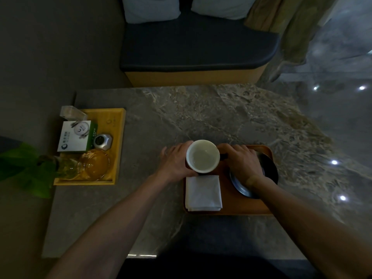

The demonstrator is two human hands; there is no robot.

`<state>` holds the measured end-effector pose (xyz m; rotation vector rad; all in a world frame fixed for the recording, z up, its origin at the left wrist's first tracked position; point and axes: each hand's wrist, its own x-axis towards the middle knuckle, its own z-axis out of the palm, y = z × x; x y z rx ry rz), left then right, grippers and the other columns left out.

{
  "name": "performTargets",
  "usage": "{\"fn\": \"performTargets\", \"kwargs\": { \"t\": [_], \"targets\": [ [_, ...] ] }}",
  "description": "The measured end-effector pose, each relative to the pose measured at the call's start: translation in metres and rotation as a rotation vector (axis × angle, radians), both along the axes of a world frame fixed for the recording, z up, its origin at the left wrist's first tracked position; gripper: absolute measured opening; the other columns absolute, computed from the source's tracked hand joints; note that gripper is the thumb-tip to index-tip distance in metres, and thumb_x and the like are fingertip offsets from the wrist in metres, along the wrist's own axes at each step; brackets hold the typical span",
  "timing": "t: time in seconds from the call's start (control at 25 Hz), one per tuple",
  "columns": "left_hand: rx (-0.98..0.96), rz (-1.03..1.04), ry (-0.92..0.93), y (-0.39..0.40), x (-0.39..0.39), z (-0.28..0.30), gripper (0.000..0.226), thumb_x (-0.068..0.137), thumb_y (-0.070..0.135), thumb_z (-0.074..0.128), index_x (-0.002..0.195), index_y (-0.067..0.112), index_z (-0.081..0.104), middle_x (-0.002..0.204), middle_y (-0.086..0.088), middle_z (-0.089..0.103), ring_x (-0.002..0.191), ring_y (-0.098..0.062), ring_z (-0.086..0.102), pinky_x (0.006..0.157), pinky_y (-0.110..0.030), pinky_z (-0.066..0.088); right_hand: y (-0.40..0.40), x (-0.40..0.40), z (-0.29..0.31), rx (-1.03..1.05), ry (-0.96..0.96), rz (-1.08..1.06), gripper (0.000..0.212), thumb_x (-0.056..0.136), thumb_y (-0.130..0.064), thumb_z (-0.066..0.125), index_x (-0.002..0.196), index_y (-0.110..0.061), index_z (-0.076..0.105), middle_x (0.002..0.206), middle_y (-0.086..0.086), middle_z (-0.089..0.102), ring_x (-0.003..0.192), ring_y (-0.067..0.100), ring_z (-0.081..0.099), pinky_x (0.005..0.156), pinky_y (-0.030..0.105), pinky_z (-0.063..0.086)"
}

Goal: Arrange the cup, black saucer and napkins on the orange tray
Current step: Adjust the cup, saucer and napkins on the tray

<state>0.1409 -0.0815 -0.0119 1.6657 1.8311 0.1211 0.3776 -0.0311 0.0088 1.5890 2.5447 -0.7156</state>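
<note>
A white cup [203, 156] stands upright at the far left corner of the orange tray [229, 206]. My left hand [174, 161] wraps its left side. My right hand [241, 160] is closed on the dark handle at its right side. Folded white napkins [203, 193] lie on the tray's near left part, just in front of the cup. The black saucer [270, 170] lies on the tray's right side, partly hidden under my right wrist.
A yellow wooden tray [118, 125] at the table's left edge holds a white-green box [75, 136], a silver tin [102, 141], glass pieces [94, 165] and a clear holder. Green leaves [26, 168] hang at far left. A dark cushioned bench [197, 47] stands behind the marble table [221, 113].
</note>
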Motion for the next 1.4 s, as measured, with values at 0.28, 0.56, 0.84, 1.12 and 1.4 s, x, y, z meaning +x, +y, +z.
{"fn": "performTargets", "kwargs": {
  "t": [0.28,0.56,0.84,1.12,1.4],
  "targets": [
    [-0.008,0.005,0.000,0.000,0.001,0.001,0.107,0.052,0.060,0.077,0.143,0.040,0.025,0.143,0.006,0.047,0.132,-0.022,0.042,0.108,-0.058,0.025,0.001,-0.001,-0.002,-0.006,-0.007,-0.008,0.040,0.092,-0.038,0.044,0.132,-0.038,0.042,0.117,0.005,0.060,0.110,0.028,0.052,0.089,0.043,0.038],
    [-0.008,0.018,0.015,-0.001,0.001,-0.003,0.108,0.049,0.064,0.075,0.141,0.043,0.023,0.142,0.007,0.048,0.132,-0.023,0.041,0.108,-0.056,0.027,-0.001,-0.001,-0.004,0.003,-0.014,-0.005,0.040,0.092,-0.042,0.043,0.133,-0.038,0.040,0.120,0.005,0.058,0.113,0.028,0.052,0.091,0.042,0.038],
    [-0.078,0.055,0.021,-0.002,0.005,0.002,0.112,0.055,0.057,0.079,0.147,0.040,0.017,0.149,0.003,0.041,0.138,-0.028,0.032,0.112,-0.056,0.022,-0.003,-0.004,-0.009,0.021,-0.034,-0.045,0.035,0.093,-0.038,0.046,0.127,-0.035,0.045,0.117,0.003,0.058,0.111,0.028,0.053,0.087,0.043,0.039],
    [-0.152,0.098,0.044,-0.031,-0.001,0.002,0.100,0.070,0.056,0.073,0.151,0.031,0.019,0.157,-0.003,0.028,0.143,-0.027,0.027,0.113,-0.055,0.023,-0.029,0.006,-0.006,0.054,-0.087,-0.126,0.045,0.090,-0.045,0.053,0.132,-0.032,0.043,0.134,0.003,0.051,0.121,0.028,0.049,0.097,0.051,0.041],
    [-0.094,0.149,-0.142,-0.083,0.001,0.003,0.073,0.082,0.047,0.069,0.145,0.028,0.037,0.150,-0.002,0.035,0.135,-0.022,0.038,0.108,-0.048,0.039,-0.084,0.023,-0.002,0.082,-0.112,-0.222,0.051,0.089,-0.049,0.053,0.136,-0.032,0.043,0.140,0.003,0.046,0.129,0.026,0.041,0.104,0.050,0.037]
  ]
}}
